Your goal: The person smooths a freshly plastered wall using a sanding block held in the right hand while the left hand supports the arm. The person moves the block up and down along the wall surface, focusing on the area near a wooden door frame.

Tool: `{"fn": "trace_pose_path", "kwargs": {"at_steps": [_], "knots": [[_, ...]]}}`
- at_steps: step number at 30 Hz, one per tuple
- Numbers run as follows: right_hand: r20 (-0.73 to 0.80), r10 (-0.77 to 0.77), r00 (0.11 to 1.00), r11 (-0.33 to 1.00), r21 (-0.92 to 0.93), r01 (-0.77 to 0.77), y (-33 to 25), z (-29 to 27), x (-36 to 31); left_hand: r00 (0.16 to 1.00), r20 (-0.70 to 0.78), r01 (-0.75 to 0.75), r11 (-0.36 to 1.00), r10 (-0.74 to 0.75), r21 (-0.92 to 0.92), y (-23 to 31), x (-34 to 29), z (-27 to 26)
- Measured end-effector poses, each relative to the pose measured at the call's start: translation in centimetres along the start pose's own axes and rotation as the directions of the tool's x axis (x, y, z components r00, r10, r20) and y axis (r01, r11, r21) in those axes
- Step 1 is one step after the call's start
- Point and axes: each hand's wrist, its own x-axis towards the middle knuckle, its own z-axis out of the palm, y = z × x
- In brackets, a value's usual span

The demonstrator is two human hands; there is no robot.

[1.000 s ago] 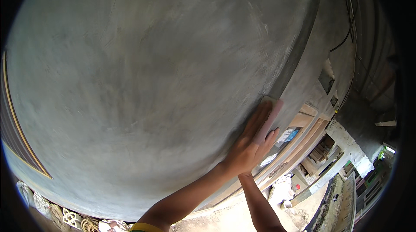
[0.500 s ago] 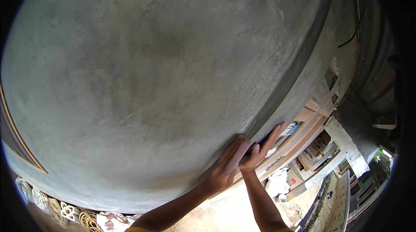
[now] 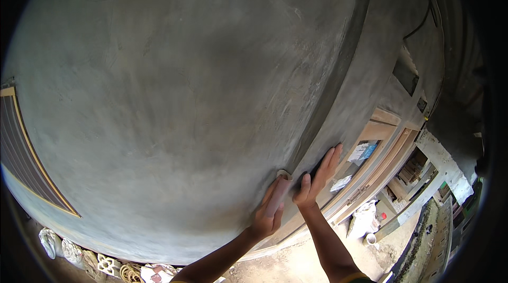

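Note:
My left hand is closed round a curled, brownish-pink strip that looks like sandpaper. The strip's upper end meets the grey plastered wall at the foot of a dark vertical band. Just right of that band, my right hand lies against the wall with its fingers stretched upward and its thumb apart. Nothing shows in the right hand, though its palm side is hidden. A small gap separates the two hands.
To the right are a wooden window frame and a wall opening, with a black cable above. A dark striped panel with yellow trim is at far left. Sacks and coiled rope lie on the ground below.
The view has shifted, showing more of the window frame and striped panel. My hands, close together before, are now slightly apart, and more of the sandpaper strip shows.

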Motion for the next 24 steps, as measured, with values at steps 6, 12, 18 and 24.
{"fn": "trace_pose_path", "kwargs": {"at_steps": [6, 12, 18, 24], "knots": [[0.003, -0.055, 0.998, 0.996, -0.068, 0.055, 0.8, 0.1, -0.4, 0.981, 0.016, 0.193, 0.981, -0.193, -0.022, 0.0, 1.6, 0.9], [-0.026, -0.051, 0.998, 0.998, -0.044, 0.05, 0.8, 0.6, -0.7, 0.994, -0.074, 0.087, 0.995, -0.084, 0.041, 2.0, 3.3, 1.4], [-0.028, -0.05, 0.998, 0.998, -0.041, 0.049, 0.8, 0.8, -0.8, 0.989, -0.12, 0.109, 0.977, -0.088, 0.182, 2.8, 5.3, 2.2], [-0.026, -0.039, 0.999, 0.999, -0.025, 0.039, 0.7, 0.9, -1.1, 0.967, -0.13, -0.115, 0.835, 0.217, 0.538, 2.8, 6.4, 2.6]]}}
